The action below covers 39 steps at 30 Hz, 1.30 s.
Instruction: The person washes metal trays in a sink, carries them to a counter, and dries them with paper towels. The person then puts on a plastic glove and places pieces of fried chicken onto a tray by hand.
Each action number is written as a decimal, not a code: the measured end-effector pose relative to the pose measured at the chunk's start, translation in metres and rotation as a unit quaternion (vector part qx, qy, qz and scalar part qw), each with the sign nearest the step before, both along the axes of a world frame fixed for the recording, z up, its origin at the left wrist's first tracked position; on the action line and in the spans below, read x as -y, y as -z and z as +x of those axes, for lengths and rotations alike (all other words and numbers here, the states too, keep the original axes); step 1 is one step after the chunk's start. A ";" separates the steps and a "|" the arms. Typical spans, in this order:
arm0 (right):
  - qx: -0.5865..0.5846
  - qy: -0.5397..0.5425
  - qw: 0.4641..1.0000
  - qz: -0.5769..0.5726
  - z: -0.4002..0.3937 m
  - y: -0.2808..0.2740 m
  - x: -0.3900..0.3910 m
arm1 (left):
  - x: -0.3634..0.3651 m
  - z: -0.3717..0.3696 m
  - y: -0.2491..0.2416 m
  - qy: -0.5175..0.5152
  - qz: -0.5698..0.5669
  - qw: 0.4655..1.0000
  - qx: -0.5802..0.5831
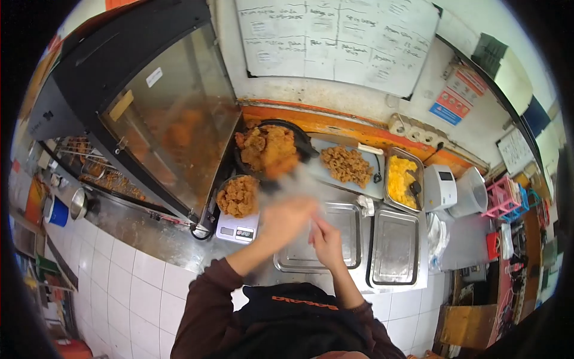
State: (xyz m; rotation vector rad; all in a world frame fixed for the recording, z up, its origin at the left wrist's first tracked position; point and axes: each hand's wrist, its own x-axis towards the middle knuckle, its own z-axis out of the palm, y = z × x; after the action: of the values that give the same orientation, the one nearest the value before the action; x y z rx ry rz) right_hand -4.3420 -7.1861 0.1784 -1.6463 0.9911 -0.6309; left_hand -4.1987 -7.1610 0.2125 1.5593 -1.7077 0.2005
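1. Head view, left: a blue container (57,212) stands beside a metal bowl (79,204); to their right rises a black-framed glass cabinet (173,128) with browned food behind its panes.
2. Left of centre: a heap of browned, coated pieces (237,196) sits at the rear of a digital scale (238,231). Just behind and to the right, a round black pan (305,139) holds larger browned pieces (270,149).
3. Centre: the left hand (292,214), motion-blurred, reaches inward above the counter. At its far side is a pale, translucent item (293,184), too blurred to identify. The two hands are together, at or very near contact; the exact grip on the item cannot be told.
4. Right of these: the right hand (327,244), fingers directed toward the left hand, is above a shallow metal tray (354,254).
5. Behind the hands: small browned pieces (345,166) lie on a pale board (373,186).
6. Right: a rectangular steel pan (390,200) contains yellow pieces (400,173) and a black utensil (415,188). In front lies a second metal tray (394,248).
7. Farther right: a white device (440,190) stands beside a translucent tub (469,194), followed by a pink rack (501,197).
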 end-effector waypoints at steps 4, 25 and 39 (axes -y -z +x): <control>0.211 0.066 0.974 -0.049 0.020 0.022 0.016 | -0.032 -0.036 0.002 0.037 0.034 0.996 -0.074; 0.553 -0.031 0.761 0.338 -0.043 0.023 0.009 | -0.049 -0.095 0.063 0.125 0.076 0.979 -0.138; 0.625 -0.045 0.594 0.505 -0.045 0.058 0.062 | -0.027 -0.118 0.078 0.178 0.140 0.958 -0.177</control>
State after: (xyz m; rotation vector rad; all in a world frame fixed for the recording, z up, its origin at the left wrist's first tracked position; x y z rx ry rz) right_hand -4.3869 -7.2483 0.1204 0.0105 0.0359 -0.7238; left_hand -4.3164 -7.1336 0.1344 1.3461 -1.7385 -0.4957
